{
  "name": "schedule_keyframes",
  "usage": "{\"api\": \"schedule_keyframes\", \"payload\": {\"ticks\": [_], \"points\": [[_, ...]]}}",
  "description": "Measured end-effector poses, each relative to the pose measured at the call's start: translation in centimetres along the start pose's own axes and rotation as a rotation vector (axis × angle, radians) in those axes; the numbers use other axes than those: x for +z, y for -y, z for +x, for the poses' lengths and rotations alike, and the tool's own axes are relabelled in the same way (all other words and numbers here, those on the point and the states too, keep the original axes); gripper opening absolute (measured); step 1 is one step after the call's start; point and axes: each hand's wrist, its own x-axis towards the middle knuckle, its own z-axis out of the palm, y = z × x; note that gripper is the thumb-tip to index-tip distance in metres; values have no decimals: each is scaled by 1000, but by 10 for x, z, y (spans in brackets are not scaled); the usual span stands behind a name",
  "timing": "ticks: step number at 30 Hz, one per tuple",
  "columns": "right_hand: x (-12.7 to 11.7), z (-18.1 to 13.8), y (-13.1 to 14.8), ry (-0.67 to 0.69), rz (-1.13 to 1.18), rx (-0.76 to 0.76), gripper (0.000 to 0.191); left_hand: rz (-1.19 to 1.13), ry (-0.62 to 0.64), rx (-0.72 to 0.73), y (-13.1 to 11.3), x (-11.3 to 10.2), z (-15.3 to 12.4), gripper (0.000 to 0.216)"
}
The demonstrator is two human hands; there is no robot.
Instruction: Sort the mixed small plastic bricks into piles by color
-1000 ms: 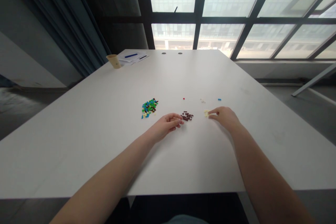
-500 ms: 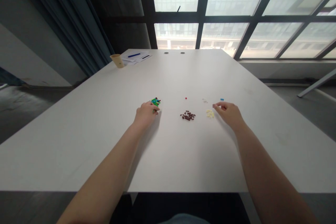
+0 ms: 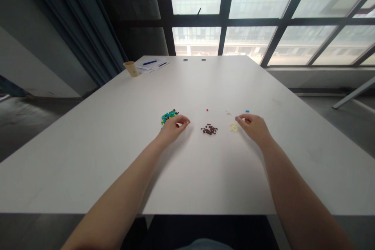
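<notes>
On the white table (image 3: 205,172) my left hand (image 3: 172,127) rests just in front of a pile of mixed green and blue small bricks (image 3: 169,115). Its thumb and forefinger are pinched together on a tiny piece I cannot make out. A heap of dark brown bricks (image 3: 209,129) lies between my hands. My right hand (image 3: 253,127) lies curled beside a small cluster of pale yellow bricks (image 3: 233,126), with its fingertips close to them. Whether it holds anything I cannot see.
A lone red brick (image 3: 207,110), a few white bits (image 3: 227,112) and a blue brick (image 3: 247,111) lie farther back. At the far left corner stand a paper cup (image 3: 131,68) and papers with a blue pen (image 3: 152,63). Large windows rise beyond the table.
My left hand went from the brown heap to the mixed pile and has now drawn back toward the right, pinched. My right hand left the yellow bricks and stayed beside them.
</notes>
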Motion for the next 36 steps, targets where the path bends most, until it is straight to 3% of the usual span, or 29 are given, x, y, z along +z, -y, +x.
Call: {"api": "schedule_keyframes", "payload": {"ticks": [4, 8, 21, 28, 36], "points": [[1, -5, 12, 11, 8, -69, 34, -367, 130, 4, -27, 16, -13, 25], [7, -11, 25, 49, 52, -192, 30, -508, 156, -26, -40, 28, -23, 28], [20, -30, 51, 212, 292, -439, 16, -405, 166, 17, -39, 37, -26, 18], [22, -33, 53, 230, 353, -619, 20, -574, 205, -31, -42, 36, -28, 26], [29, -34, 54, 291, 381, -578, 18, -575, 230, -44, -42, 36, -28, 26]]}}
